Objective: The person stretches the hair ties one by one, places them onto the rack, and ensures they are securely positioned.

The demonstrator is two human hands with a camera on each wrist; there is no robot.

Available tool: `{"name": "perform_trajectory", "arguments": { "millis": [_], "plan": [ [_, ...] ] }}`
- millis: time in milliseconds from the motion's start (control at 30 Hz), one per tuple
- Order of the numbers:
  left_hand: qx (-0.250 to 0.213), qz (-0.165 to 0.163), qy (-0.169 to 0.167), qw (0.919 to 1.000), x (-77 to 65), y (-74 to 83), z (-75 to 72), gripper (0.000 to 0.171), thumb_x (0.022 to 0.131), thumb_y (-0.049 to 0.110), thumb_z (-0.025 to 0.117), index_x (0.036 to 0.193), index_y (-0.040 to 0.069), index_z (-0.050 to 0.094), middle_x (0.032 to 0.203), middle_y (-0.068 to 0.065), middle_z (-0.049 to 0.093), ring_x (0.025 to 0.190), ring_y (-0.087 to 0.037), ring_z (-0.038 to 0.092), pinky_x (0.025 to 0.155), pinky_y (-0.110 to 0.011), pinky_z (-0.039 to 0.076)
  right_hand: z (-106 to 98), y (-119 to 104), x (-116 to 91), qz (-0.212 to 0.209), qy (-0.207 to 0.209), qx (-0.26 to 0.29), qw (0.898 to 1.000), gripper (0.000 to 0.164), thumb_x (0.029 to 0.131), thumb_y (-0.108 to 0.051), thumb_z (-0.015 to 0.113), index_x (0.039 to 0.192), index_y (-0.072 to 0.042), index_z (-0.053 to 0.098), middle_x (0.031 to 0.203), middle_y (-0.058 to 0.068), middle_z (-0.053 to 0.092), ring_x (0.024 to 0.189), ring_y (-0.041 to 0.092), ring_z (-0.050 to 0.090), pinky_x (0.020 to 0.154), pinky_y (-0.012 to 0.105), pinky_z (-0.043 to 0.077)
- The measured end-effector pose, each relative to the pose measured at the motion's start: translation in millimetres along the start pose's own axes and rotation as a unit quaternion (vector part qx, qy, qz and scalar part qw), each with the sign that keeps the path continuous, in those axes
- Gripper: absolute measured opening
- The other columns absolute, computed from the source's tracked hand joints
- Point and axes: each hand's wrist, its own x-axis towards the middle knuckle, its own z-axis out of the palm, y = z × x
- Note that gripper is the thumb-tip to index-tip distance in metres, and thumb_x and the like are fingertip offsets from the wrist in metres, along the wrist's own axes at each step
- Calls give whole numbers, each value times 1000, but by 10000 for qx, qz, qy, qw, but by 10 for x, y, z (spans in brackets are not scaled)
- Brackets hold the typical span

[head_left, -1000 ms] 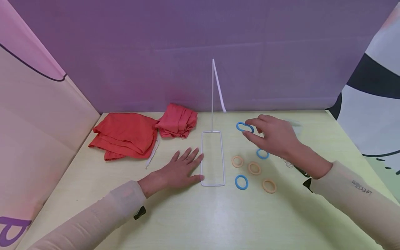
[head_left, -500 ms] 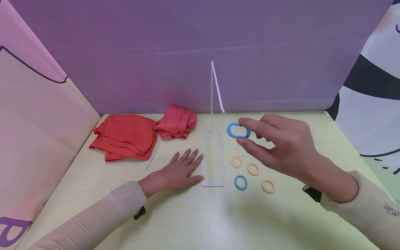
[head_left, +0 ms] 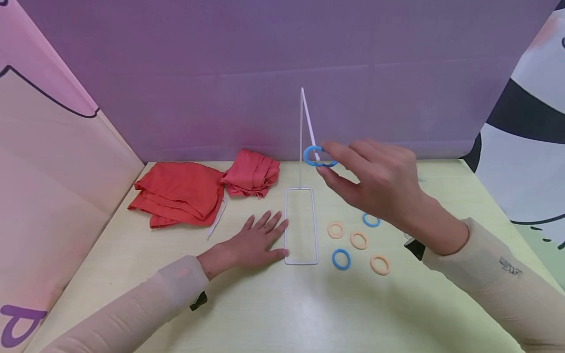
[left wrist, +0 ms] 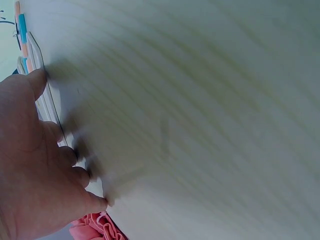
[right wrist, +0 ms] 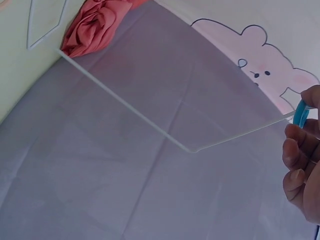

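My right hand [head_left: 379, 179] pinches a blue ring [head_left: 305, 157] between thumb and index finger, above the table. In the head view the ring overlaps the free end of the slanting arm [head_left: 309, 117] of a white wire stand. Seen from the right wrist, the arm's tip [right wrist: 282, 118] meets the blue ring [right wrist: 301, 114]. My left hand [head_left: 251, 245] lies spread on the table, its thumb and index fingertip right at the left side of the stand's rectangular base [head_left: 315, 225]. The left wrist view shows the left hand [left wrist: 40, 160] with its fingers extended.
Right of the base lie two blue rings, a near one [head_left: 333, 260] and a farther one [head_left: 372, 226], plus three pale orange rings [head_left: 328, 230]. Red cloth [head_left: 181, 191], a smaller red bundle [head_left: 250, 171] and a white cord [head_left: 216, 220] lie left. A purple backdrop [head_left: 198, 98] stands behind.
My right hand has carried the blue ring left and up, from over the table's right side to the end of the stand's arm. The left hand has stayed in place.
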Motion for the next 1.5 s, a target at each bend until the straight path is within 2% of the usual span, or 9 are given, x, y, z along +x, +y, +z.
{"name": "perform_trajectory", "arguments": {
  "millis": [200, 333, 533, 767, 933, 1333, 1500],
  "plan": [
    [11, -39, -3, 10000, 12, -12, 6, 82, 98, 65, 42, 163, 26, 8, 171, -1, 0, 158, -29, -5, 125, -60, 2, 155, 148, 10, 13, -151, -173, 9997, 24, 89, -25, 71, 110, -13, 73, 63, 4, 61, 48, 21, 51, 39, 30, 31],
    [-2, 29, 14, 10000, 4, -15, 1, 81, 99, 64, 42, 163, 24, 10, 171, -3, 1, 158, -31, -4, 124, -61, 2, 272, 243, 40, 51, -77, -215, 9997, 21, 87, -19, 71, 107, -13, 73, 61, 3, 58, 48, 20, 50, 40, 30, 30],
    [-45, 59, 41, 10000, -12, 0, -23, 81, 99, 62, 43, 163, 23, 12, 171, -4, 2, 158, -32, -3, 124, -61, 2, 441, 353, 101, 135, 40, -379, 9992, 16, 90, -19, 66, 103, -13, 72, 58, 2, 53, 46, 19, 46, 40, 30, 26],
    [35, -1, -5, 10000, -3, -3, -22, 81, 99, 63, 43, 163, 24, 11, 171, -3, 1, 158, -31, -4, 124, -61, 3, 635, 495, 175, 316, -174, -800, 9961, 16, 95, -24, 63, 102, -13, 72, 59, 3, 58, 46, 22, 48, 39, 30, 24],
    [63, -81, -35, 9999, 4, -12, 0, 82, 98, 64, 43, 163, 26, 9, 171, -1, 0, 158, -29, -5, 125, -60, 3, 757, 587, 217, 400, -318, -1027, 9934, 19, 97, -27, 60, 101, -11, 71, 56, 3, 55, 44, 22, 46, 39, 29, 20],
    [85, 5, 47, 10000, -3, 14, -16, 82, 99, 63, 43, 163, 23, 11, 171, -3, 2, 158, -31, -3, 124, -61, 3, 875, 741, 244, 691, -593, -1107, 9897, 20, 97, -24, 57, 101, -11, 71, 61, 4, 62, 48, 24, 53, 38, 32, 27],
    [91, -2, 44, 9999, 1, 30, -22, 82, 99, 63, 43, 163, 23, 10, 171, -3, 2, 158, -31, -3, 124, -61, 3, 891, 753, 245, 763, -648, -986, 9901, 18, 97, -23, 59, 101, -10, 70, 61, 5, 62, 48, 25, 52, 39, 31, 25]
  ]
}}
